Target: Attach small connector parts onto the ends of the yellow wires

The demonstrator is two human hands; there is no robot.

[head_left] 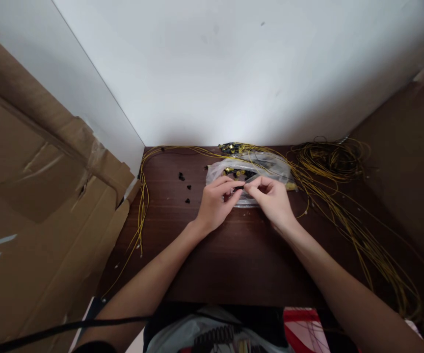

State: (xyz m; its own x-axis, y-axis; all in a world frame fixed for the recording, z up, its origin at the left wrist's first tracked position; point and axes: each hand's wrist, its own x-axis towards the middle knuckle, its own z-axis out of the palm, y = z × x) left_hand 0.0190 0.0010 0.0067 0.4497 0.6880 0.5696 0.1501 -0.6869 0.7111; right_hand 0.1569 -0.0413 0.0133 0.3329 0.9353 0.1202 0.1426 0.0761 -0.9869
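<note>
Head view: hands (214,203) pinch a small black piece (239,187) above a brown tabletop (241,264), white wall (215,73) behind.

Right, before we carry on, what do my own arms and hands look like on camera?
The left hand and right hand are bare, without gloves. Both forearms show no sleeves, and I can make out no watch. A black cable crosses the left one.
</note>
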